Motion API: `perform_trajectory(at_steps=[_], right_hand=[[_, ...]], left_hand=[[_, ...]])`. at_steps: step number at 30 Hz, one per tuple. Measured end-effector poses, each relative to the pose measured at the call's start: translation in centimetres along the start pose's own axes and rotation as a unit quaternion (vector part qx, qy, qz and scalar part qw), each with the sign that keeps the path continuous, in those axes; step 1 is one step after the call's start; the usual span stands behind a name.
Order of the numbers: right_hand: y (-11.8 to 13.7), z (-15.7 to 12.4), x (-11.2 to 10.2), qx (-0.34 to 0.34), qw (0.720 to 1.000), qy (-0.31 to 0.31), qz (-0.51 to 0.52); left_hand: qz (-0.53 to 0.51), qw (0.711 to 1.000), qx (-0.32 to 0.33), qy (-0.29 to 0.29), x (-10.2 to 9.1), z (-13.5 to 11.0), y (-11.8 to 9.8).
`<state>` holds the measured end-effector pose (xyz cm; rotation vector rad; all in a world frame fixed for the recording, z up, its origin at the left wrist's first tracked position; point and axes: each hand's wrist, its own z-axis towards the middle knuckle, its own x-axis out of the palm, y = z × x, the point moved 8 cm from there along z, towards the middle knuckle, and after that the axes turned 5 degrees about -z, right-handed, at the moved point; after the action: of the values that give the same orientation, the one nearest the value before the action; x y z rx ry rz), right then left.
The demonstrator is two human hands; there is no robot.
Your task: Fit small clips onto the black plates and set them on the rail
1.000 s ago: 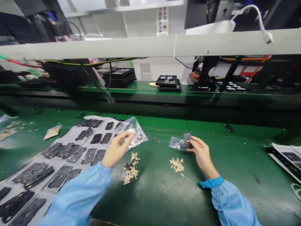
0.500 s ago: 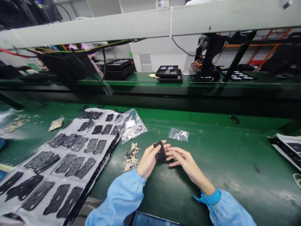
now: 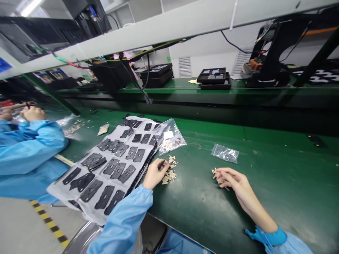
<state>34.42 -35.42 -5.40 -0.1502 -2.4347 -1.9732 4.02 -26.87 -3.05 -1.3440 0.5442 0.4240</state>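
My left hand [image 3: 154,173] is closed in a pinch on a small dark flat part, right beside a heap of small tan pieces [image 3: 170,170] on the green bench [image 3: 201,208]. My right hand [image 3: 230,178] rests with curled fingers on a second small heap of tan pieces [image 3: 215,171]; whether it grips one is hidden. To the left lies a stack of grey sheets [image 3: 79,197] covered with several black flat parts [image 3: 120,149]. A clear bag [image 3: 170,139] with tan pieces lies at the sheets' far corner. An empty small clear bag [image 3: 225,153] lies beyond my right hand.
A co-worker in a blue sleeve [image 3: 29,148] works at the far left. Black trays [image 3: 214,77] sit on the raised green shelf behind. A black stand [image 3: 267,56] is at the back right. Yellow-black tape [image 3: 49,224] marks the floor by the bench edge.
My hands were together on the black part in the middle; they have separated. The left carried the part left to the tan heap, the right went to the other heap. The view swung left.
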Motion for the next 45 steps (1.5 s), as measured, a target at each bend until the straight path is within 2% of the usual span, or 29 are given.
perform_trajectory(at_steps=[3,7,17,23,27,34,36,37,40,42,45], right_hand=[[-0.2,0.0,-0.5,0.002,1.0,-0.012,-0.003],[-0.1,0.0,-0.7,-0.001,1.0,-0.018,-0.002],[-0.6,0.3,-0.7,0.008,1.0,-0.017,-0.016],[-0.7,0.4,-1.1,0.006,0.999,-0.024,-0.02],[-0.3,0.4,-1.1,0.004,0.999,-0.03,-0.026],[0.0,0.4,-1.0,-0.021,0.995,-0.053,-0.085],[0.4,0.6,0.7,-0.043,0.991,-0.047,-0.115],[0.7,0.8,2.3,-0.055,0.99,-0.029,-0.125],[1.8,1.7,8.9,-0.099,0.985,0.065,-0.127],[2.4,2.7,12.8,-0.105,0.986,0.098,-0.082],[2.4,4.6,16.6,-0.095,0.987,0.116,-0.055]], left_hand=[[0.028,0.999,0.014,0.021,1.3,0.6,0.0],[0.051,0.997,0.024,0.047,1.7,0.9,0.4],[0.069,0.993,0.067,0.065,0.6,0.8,-1.3],[0.03,0.997,0.043,0.056,-0.5,0.9,-1.0],[-0.001,0.997,0.019,0.073,-0.8,0.9,-0.6],[-0.027,0.993,0.027,0.115,-0.7,0.2,-2.5],[-0.031,0.992,0.033,0.118,-0.5,0.0,-3.1],[-0.034,0.992,0.036,0.12,-0.4,-0.1,-3.4],[-0.041,0.99,0.046,0.128,0.2,-0.5,-4.1],[-0.052,0.988,0.055,0.131,0.5,-0.8,-4.4],[-0.071,0.987,0.06,0.132,0.3,-1.2,-4.3]])
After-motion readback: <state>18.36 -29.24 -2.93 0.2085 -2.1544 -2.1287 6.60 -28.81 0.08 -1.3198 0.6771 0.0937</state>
